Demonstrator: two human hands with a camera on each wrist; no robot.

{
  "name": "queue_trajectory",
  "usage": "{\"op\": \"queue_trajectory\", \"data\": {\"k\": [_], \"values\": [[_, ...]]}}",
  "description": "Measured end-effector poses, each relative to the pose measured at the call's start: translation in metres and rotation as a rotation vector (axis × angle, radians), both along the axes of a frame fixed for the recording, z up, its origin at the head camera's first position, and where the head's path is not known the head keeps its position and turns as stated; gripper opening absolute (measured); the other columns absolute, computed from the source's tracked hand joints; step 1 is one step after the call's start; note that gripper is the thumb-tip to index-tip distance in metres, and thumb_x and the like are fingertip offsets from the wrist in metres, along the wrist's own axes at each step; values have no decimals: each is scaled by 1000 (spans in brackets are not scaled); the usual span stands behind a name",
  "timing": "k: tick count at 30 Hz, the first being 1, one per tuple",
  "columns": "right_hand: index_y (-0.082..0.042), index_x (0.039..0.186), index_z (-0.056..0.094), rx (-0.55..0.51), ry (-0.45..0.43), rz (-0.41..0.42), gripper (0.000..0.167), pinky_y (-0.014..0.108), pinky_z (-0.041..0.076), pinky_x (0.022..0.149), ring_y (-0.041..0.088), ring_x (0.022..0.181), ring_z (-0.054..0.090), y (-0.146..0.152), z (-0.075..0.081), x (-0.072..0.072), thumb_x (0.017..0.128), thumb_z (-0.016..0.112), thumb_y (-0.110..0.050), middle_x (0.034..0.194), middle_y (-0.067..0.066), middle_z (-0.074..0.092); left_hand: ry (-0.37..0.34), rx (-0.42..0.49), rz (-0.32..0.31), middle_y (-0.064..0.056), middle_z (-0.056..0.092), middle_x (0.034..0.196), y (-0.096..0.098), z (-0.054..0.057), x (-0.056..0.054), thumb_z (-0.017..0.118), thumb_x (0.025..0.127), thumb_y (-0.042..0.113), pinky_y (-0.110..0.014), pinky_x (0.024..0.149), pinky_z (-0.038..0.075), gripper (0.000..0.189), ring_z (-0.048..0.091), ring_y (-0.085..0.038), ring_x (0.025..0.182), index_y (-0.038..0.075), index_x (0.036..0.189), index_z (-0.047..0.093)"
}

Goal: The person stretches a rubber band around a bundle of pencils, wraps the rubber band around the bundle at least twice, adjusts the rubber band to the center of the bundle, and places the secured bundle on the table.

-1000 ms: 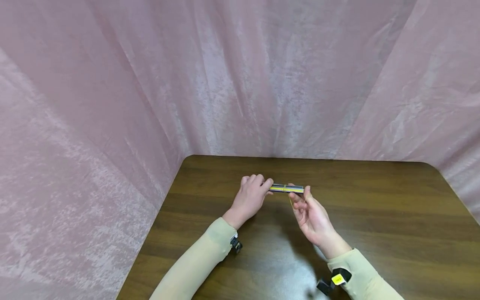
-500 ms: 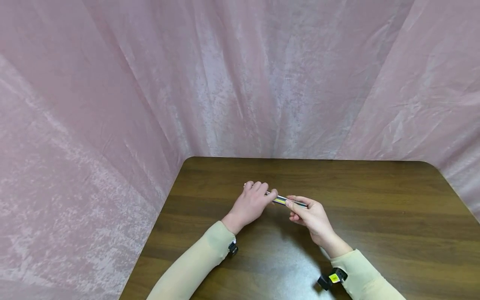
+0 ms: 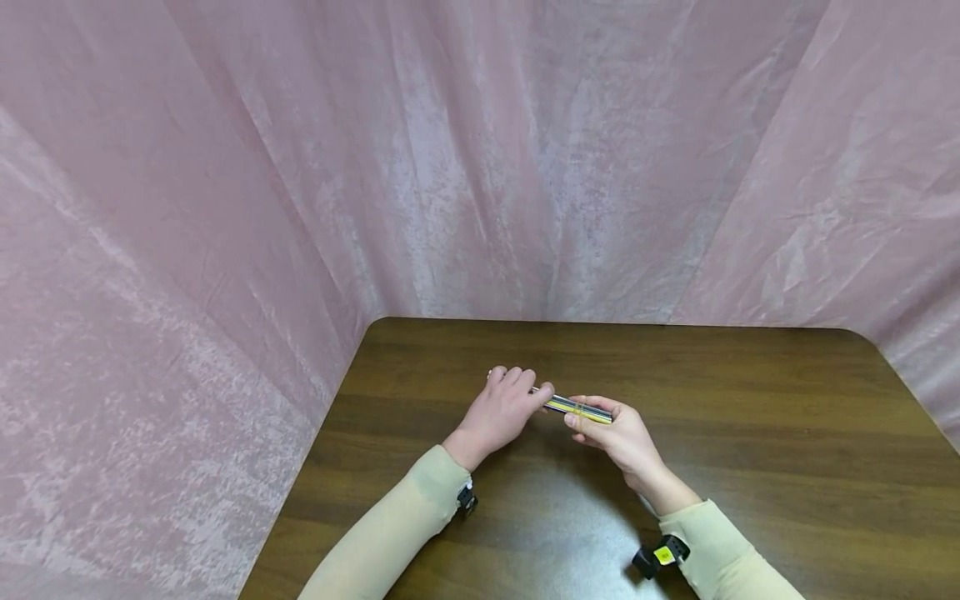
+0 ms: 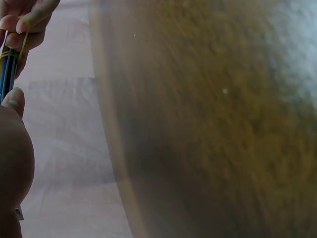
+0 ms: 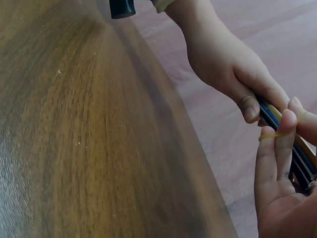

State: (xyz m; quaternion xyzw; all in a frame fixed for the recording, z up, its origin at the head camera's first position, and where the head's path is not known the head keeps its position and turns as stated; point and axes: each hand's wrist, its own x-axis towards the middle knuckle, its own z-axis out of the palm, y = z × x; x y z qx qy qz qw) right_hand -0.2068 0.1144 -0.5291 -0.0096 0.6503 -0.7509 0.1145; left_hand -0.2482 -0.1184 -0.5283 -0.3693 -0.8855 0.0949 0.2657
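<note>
While the left hand (image 3: pixel 497 418) grips one end of a slim bundle of sticks (image 3: pixel 558 404), its fingers curled over the far side and its thumb lying along it, the right hand (image 3: pixel 628 440) pinches the other end between thumb and bent fingers. Held above the wooden table (image 3: pixel 750 467), the bundle spans the gap between the two hands and slopes down slightly towards the right one. Dark blue, black and yellow lengths show side by side in it. A thin yellow band (image 5: pixel 268 136) wraps the bundle near the right hand, and in both wrist views a strand of it stretches out to that hand's fingers. Pale sleeves (image 3: pixel 390 537) cover both forearms, and a small black device (image 3: pixel 660 557) sits at the right wrist. Behind the table hangs a pink drape (image 3: pixel 480 167) with soft folds.
</note>
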Motion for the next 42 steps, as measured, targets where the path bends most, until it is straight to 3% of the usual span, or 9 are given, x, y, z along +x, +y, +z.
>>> {"op": "queue_trajectory", "data": {"k": [7, 16, 22, 29, 34, 36, 38, 42], "values": [[14, 131, 63, 21, 34, 12, 46, 28, 61, 81, 18, 91, 73, 3, -3, 0, 95, 81, -7, 124, 12, 72, 2, 15, -17, 0, 56, 95, 2, -1, 1, 64, 99, 45, -39, 81, 41, 32, 56, -22, 86, 22, 120, 61], [12, 124, 58, 23, 55, 20, 36, 31, 61, 82, 14, 83, 74, 2, -3, 2, 99, 76, -6, 103, 7, 72, 27, -7, -25, 1, 57, 96, 5, 0, 0, 62, 102, 42, -38, 81, 41, 26, 55, -20, 86, 23, 120, 61], [11, 122, 56, 38, 71, -8, 31, 27, 59, 81, 12, 83, 71, 1, -6, 4, 99, 72, -4, 102, 7, 68, 35, -44, -13, 2, 57, 97, 6, 2, 1, 59, 105, 38, -37, 81, 40, 22, 54, -20, 86, 24, 121, 61], [4, 119, 61, 152, 126, -48, 31, 24, 50, 78, 13, 87, 62, 0, -7, 9, 95, 77, -7, 94, 0, 65, 20, -27, -36, 0, 56, 95, 6, -1, 4, 60, 103, 41, -38, 80, 40, 26, 53, -21, 84, 22, 119, 61], [1, 116, 56, 222, 179, -88, 41, 25, 48, 76, 14, 87, 58, 2, -10, 9, 88, 86, -7, 99, 5, 59, 38, -17, -21, 0, 56, 95, 4, -3, 2, 64, 101, 45, -38, 79, 40, 30, 53, -21, 84, 23, 120, 62], [1, 119, 55, 256, 215, -98, 46, 25, 48, 75, 15, 87, 58, 5, -11, 8, 87, 87, -7, 102, 8, 58, 44, -22, -9, 0, 56, 96, 3, -2, 2, 65, 100, 46, -38, 79, 40, 31, 53, -21, 84, 23, 120, 62], [-2, 125, 57, 350, 307, -94, 51, 25, 51, 76, 16, 89, 61, 9, -12, 7, 86, 90, -11, 108, 11, 62, 37, -24, -8, 0, 57, 96, 2, -1, 2, 67, 98, 47, -38, 79, 40, 33, 54, -22, 84, 23, 120, 62], [-9, 130, 69, 713, 621, -51, 51, 36, 53, 82, 18, 96, 64, 17, -11, 2, 88, 91, -28, 110, 6, 71, 33, -45, -25, 0, 58, 95, 3, 0, 1, 68, 96, 51, -38, 77, 40, 37, 55, -22, 83, 20, 116, 62]]}}
